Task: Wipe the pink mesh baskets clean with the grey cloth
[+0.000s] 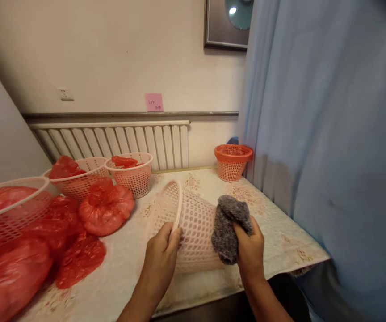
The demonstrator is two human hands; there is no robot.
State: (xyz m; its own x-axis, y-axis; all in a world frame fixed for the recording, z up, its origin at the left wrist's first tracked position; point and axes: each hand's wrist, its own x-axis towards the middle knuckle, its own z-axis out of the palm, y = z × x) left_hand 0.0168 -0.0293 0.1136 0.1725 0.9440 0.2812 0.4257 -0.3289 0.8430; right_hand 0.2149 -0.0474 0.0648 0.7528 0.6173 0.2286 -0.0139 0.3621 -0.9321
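Observation:
A pale pink perforated plastic basket (196,219) lies tipped on its side above the table's front part, its open mouth facing left. My left hand (162,250) is closed around its rim, thumb on the outside. Bunched in my right hand (249,246) is a dark grey cloth (229,223), pressed against or very close to the basket's base. The fingers of my right hand are partly hidden behind the cloth.
Red plastic bags (107,208) lie at the left, beside pink baskets (134,179) holding more red plastic. An orange-red basket (233,167) stands at the back right, near a blue curtain (330,134). A floral cloth (112,268) covers the table; a radiator (119,138) is behind.

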